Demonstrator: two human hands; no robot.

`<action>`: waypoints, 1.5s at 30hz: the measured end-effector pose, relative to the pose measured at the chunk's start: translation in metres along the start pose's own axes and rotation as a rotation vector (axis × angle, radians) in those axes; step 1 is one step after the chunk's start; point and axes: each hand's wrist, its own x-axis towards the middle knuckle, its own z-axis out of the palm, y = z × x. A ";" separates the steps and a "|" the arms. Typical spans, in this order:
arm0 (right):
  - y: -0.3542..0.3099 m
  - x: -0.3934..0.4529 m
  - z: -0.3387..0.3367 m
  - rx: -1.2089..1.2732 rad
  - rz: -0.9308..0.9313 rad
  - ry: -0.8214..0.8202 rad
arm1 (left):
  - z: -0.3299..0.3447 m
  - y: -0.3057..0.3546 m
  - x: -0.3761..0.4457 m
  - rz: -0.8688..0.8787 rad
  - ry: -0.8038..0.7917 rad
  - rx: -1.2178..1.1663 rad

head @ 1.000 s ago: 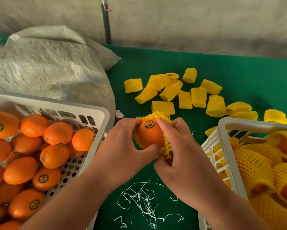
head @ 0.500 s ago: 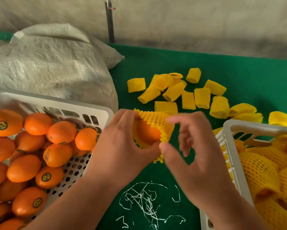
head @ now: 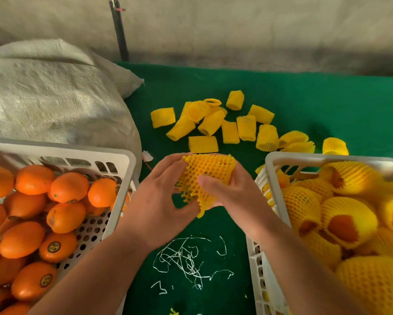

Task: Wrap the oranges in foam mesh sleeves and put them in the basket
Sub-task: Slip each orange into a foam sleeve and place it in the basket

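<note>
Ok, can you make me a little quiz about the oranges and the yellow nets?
1. True or false: the basket of bare oranges is on the person's right.
2. What do the left hand and the right hand hold between them? A) a white string B) a foam mesh sleeve C) a grey sack
3. Fill in: the spare sleeves lie on the ____ cloth.

Key
1. False. It is on the left; the basket on the right holds wrapped oranges.
2. B, the foam mesh sleeve.
3. Green.
</note>
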 end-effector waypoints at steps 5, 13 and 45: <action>-0.021 -0.025 -0.002 -0.055 -0.017 0.212 | -0.002 0.002 -0.008 0.019 -0.019 -0.008; -0.059 -0.072 -0.087 -0.633 0.084 0.734 | -0.004 0.004 -0.015 -0.070 0.044 0.198; -0.010 -0.104 0.021 -1.037 -0.020 0.356 | -0.113 -0.062 -0.111 -0.534 0.018 0.346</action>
